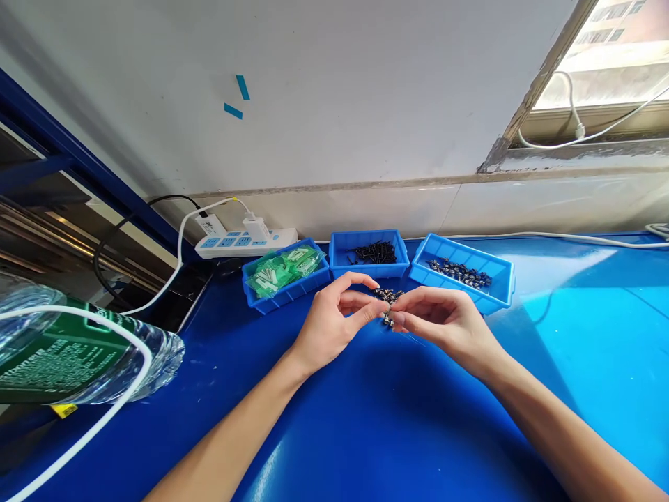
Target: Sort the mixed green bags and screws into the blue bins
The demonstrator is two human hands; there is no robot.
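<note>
My left hand [332, 317] and my right hand [454, 321] meet above the blue table, fingertips almost touching. The thumb and fingers of each are closed in a pinch; what sits between them is too small to make out. Around the fingertips shows a cluster of small dark and shiny metal parts [387, 295], partly hidden by my fingers. Behind my hands, a blue bin [368, 270] holds black screws [377, 252]. To its right, another blue bin [494, 301] contains small silver-and-dark metal parts [460, 273]. On the left, a third blue bin [293, 293] carries green plastic bags with white pieces [285, 270].
A white power strip [245, 242] with plugged-in chargers lies at the back left. A large clear bottle with a green label [67, 355] lies at left, crossed by a white cable [133, 390]. A wall [334, 104] bounds the table's back; a window opening is upper right.
</note>
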